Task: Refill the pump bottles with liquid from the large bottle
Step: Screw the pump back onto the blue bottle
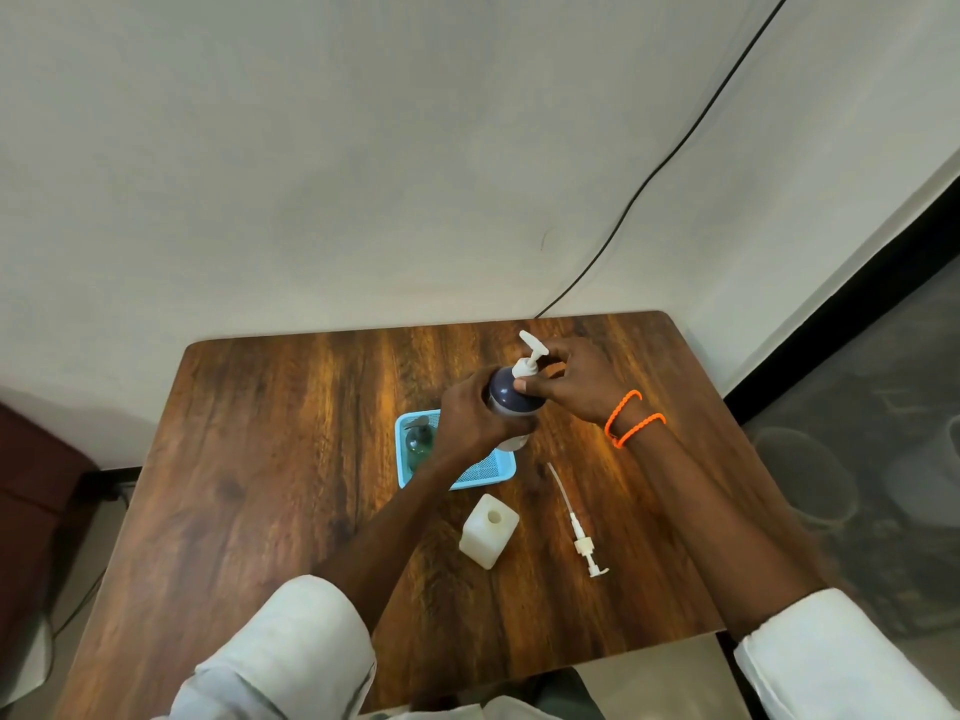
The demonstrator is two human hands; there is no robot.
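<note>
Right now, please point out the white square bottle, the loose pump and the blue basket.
white square bottle (487, 532), head view, on its top face.
loose pump (581, 532), head view, on its stem.
blue basket (485, 472), head view, on its near mesh wall.

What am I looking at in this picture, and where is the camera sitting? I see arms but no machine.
There is no machine: a person wears one wide-angle camera on the head, looking down at their own hands over a wooden table. The left hand has its grip around a dark pump bottle, and the right hand holds that bottle's white pump top. On the table lie a blue basket holding a small green pump bottle, an open white square bottle and a loose white pump with its tube. Orange cords circle the right wrist.
</note>
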